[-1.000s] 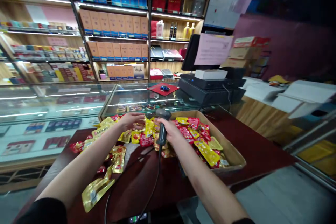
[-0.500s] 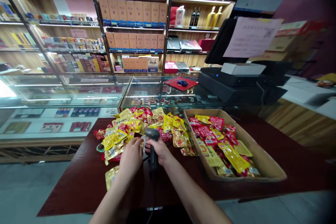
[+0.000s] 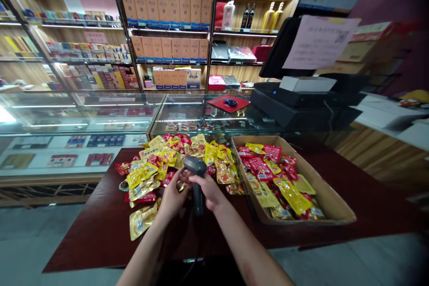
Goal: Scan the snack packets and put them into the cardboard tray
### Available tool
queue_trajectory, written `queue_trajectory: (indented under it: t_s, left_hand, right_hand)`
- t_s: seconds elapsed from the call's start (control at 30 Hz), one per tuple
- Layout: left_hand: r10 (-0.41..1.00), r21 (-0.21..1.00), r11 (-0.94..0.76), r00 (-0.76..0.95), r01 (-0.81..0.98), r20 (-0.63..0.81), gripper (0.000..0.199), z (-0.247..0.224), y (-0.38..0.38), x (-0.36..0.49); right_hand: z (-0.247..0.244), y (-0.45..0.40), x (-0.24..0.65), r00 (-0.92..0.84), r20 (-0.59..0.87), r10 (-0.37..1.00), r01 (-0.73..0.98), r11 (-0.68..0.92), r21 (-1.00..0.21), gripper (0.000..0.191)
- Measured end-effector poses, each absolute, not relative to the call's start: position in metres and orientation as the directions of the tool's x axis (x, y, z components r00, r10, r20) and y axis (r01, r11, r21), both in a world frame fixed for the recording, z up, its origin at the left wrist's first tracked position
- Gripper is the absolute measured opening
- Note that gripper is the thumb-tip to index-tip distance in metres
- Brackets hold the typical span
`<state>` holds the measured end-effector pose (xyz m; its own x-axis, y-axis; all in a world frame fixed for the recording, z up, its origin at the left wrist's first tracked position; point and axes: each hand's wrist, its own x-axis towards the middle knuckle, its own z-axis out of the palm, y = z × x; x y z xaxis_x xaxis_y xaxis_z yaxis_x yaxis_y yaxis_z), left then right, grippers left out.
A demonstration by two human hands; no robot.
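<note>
My right hand (image 3: 208, 190) is wrapped around the handle of a dark barcode scanner (image 3: 198, 192), whose head tilts up and to the left. Just left of it, my left hand (image 3: 173, 196) has its fingers curled around a small gold snack packet (image 3: 182, 185), mostly hidden by the fingers. Behind both hands spreads a pile of red, yellow and gold snack packets (image 3: 142, 174). One gold packet (image 3: 142, 221) lies apart, beside my left forearm. To the right, a cardboard box (image 3: 321, 174) holds more such packets.
Everything rests on a dark red-brown table (image 3: 90, 223). Beyond it stand glass display counters (image 3: 83, 120), with a mouse (image 3: 230, 103) on a red mat (image 3: 217, 101). A monitor (image 3: 281, 49) and a black machine (image 3: 284, 107) stand at right. The scanner's cable hangs toward me.
My left hand has opened its grasp a little and turned beside the scanner, showing the gold packet. The scanner has shifted slightly right and up. The view has tilted slightly.
</note>
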<state>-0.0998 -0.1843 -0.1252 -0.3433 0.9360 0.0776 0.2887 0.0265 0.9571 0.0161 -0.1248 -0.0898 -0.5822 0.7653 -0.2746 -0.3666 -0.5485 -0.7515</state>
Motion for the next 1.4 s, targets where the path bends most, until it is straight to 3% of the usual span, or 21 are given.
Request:
queue_trajectory:
  t_s: [0.17,0.37,0.53,0.73,0.93,1.07,1.23,1.4]
  left_hand:
    - [0.965,0.998,0.013,-0.262,-0.066,-0.03,0.08,-0.119,-0.175,-0.088]
    - [0.964,0.993,0.1,-0.243,-0.061,-0.111,0.076,-0.106,-0.174,-0.089]
    - [0.97,0.986,0.148,-0.186,-0.071,-0.159,0.074,-0.093,-0.164,-0.097]
    - [0.901,0.946,0.045,-0.395,-0.321,-0.177,0.06,-0.092,-0.134,-0.098]
    - [0.932,0.856,0.147,-0.219,-0.496,-0.287,0.042,-0.094,-0.111,-0.11]
    - [0.918,0.826,0.306,-0.084,-0.473,-0.388,0.046,-0.093,-0.1,-0.123]
    - [0.848,0.819,0.435,-0.136,-0.374,-0.513,0.047,-0.097,-0.084,-0.131]
    - [0.857,0.869,0.434,-0.188,-0.237,-0.479,0.04,-0.087,-0.061,-0.135]
  right_hand:
    - [-0.079,-0.115,0.046,-0.522,-0.239,0.819,-0.417,-0.49,-0.765,0.029]
    - [-0.082,-0.098,0.072,-0.226,-0.167,0.96,-0.371,-0.243,-0.896,0.029]
    - [-0.084,-0.098,0.081,-0.322,-0.172,0.931,-0.297,-0.272,-0.915,0.031]
    - [-0.083,-0.109,0.077,-0.405,-0.194,0.893,-0.328,-0.34,-0.882,0.033]
    - [-0.084,-0.115,0.076,-0.429,-0.163,0.888,-0.364,-0.336,-0.869,0.038]
    - [-0.091,-0.115,0.077,-0.442,-0.227,0.868,-0.292,-0.379,-0.878,0.038]
    - [-0.105,-0.128,0.072,-0.455,-0.341,0.823,-0.2,-0.468,-0.861,0.041]
    - [-0.101,-0.137,0.061,-0.469,-0.288,0.835,-0.174,-0.407,-0.897,0.045]
